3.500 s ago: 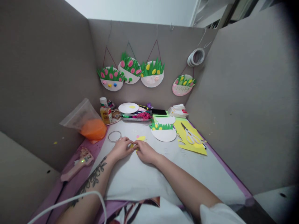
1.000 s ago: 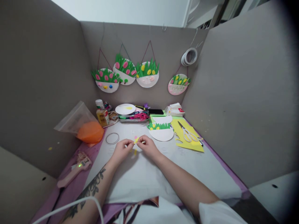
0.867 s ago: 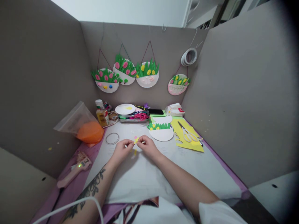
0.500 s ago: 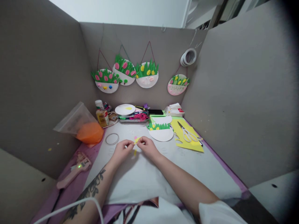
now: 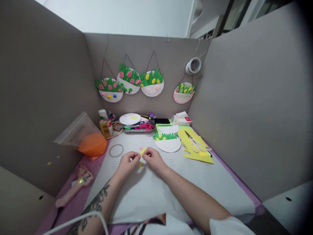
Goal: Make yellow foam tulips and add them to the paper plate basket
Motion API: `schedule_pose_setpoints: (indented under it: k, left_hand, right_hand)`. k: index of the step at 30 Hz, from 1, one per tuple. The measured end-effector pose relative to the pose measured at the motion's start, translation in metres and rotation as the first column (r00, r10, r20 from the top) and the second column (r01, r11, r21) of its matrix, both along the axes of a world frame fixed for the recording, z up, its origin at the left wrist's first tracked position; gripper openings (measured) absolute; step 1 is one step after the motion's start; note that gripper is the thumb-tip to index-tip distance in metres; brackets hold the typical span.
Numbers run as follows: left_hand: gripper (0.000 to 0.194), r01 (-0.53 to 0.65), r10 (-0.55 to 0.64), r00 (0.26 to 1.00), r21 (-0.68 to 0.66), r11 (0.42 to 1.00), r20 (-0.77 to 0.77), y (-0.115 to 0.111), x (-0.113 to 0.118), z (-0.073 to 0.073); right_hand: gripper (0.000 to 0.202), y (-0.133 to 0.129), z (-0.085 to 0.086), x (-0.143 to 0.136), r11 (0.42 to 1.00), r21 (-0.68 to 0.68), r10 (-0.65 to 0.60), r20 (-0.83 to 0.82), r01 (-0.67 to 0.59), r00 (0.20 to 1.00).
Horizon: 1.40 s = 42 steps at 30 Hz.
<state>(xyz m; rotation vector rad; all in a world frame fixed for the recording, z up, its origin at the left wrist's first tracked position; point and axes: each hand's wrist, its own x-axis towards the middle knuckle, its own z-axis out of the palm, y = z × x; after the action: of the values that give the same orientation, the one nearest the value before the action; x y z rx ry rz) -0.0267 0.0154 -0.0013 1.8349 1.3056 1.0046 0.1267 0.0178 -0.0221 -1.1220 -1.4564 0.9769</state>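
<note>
Right hand (image 5: 154,160) and left hand (image 5: 128,163) nearly meet, each pinched closed, any hold too small to tell, with a yellow paper piece (image 5: 141,165) just toward the desk's (image 5: 195,195) front edge and the grass-trimmed plate (image 5: 168,146) farther back, nearer the right hand.

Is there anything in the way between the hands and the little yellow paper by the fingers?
No, I see nothing in the way. The left hand and right hand meet right by the yellow paper. Whether they pinch it is too small to tell. The scissors lie off to the right.
</note>
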Motion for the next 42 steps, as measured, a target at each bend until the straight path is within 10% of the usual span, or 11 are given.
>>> schedule_pose_setpoints:
  k: [22, 42]
  left_hand:
    - [0.019, -0.145, 0.152, 0.982, -0.065, 0.987, 0.116, 0.004, -0.001, -0.006]
    - [0.021, -0.004, 0.013, 0.996, -0.09, 0.996, 0.094, -0.001, 0.004, -0.001]
  right_hand:
    - [0.018, 0.004, 0.006, 0.007, 0.995, -0.098, -0.037, -0.07, 0.03, 0.997]
    - [0.016, -0.002, 0.007, 0.004, 1.0, 0.023, 0.017, 0.095, -0.019, 0.995]
